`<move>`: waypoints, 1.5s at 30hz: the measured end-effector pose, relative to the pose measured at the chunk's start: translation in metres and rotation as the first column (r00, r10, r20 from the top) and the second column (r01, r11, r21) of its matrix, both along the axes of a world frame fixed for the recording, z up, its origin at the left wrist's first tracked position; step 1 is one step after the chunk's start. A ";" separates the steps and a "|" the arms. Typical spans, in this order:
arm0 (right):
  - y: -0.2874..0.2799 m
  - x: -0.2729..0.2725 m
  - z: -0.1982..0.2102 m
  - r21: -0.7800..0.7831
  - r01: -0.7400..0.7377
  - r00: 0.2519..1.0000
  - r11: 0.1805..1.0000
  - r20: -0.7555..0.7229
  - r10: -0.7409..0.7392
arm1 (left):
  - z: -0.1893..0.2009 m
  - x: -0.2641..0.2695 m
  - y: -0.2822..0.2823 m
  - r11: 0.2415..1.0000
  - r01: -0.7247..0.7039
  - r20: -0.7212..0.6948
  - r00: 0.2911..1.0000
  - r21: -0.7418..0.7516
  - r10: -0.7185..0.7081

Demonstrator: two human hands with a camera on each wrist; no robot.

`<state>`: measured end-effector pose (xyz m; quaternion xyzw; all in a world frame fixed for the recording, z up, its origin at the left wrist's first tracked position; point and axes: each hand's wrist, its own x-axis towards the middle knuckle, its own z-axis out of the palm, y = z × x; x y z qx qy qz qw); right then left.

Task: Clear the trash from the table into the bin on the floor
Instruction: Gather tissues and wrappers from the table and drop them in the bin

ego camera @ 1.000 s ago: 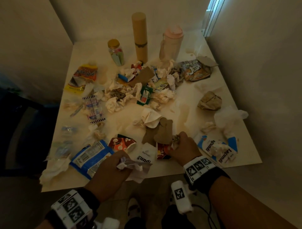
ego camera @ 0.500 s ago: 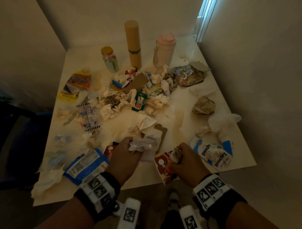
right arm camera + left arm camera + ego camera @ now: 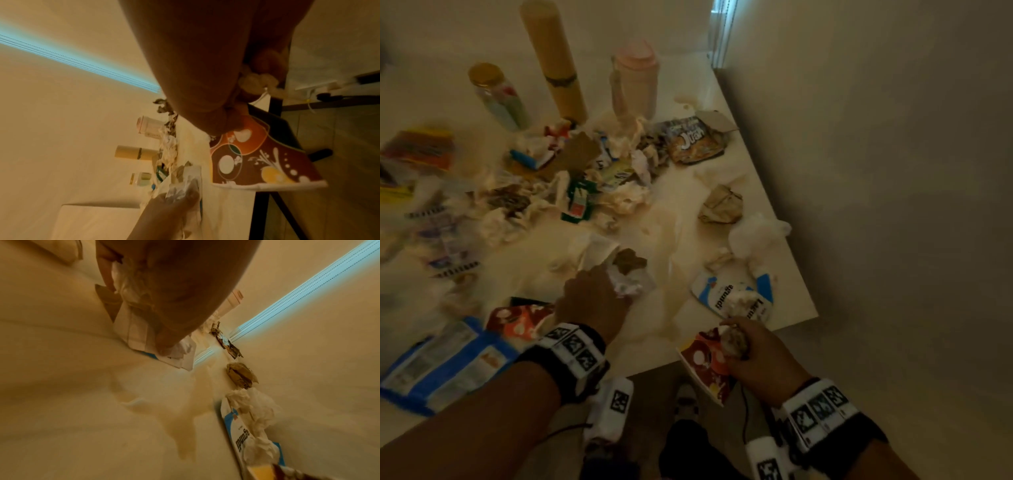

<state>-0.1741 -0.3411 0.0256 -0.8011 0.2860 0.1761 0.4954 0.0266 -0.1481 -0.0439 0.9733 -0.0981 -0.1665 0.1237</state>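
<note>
Trash covers the white table. My left hand is over the table's near middle and grips crumpled white paper with a brown scrap against it. My right hand is at the table's near edge and holds a red patterned carton together with a small crumpled wad; the carton hangs past the edge. A blue and white wrapper with tissue on it lies just beyond the right hand. The bin is not in view.
A tall tan cylinder, a pink bottle and a gold-lidded jar stand at the back. Crumpled tissues and wrappers fill the middle; a brown paper ball and a blue packet lie at the sides. A wall runs along the right.
My left hand moved forward over the table with its white paper. My right hand pulled the red carton back off the table's near edge. The view swung left and closer.
</note>
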 end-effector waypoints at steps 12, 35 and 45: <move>-0.045 0.022 -0.016 -0.342 -0.098 0.988 0.935 0.076 0.131 | 0.001 -0.005 0.005 0.997 0.034 0.040 0.999 0.071 -0.037; -0.058 0.049 0.010 -0.116 -0.101 0.978 0.988 0.168 0.119 | 0.060 -0.043 0.057 0.927 -0.074 -0.206 0.979 -0.367 -0.004; 0.069 0.135 0.053 0.072 -0.413 0.891 0.908 0.236 0.387 | 0.097 -0.077 0.161 0.793 -0.380 -0.230 0.924 -0.476 0.305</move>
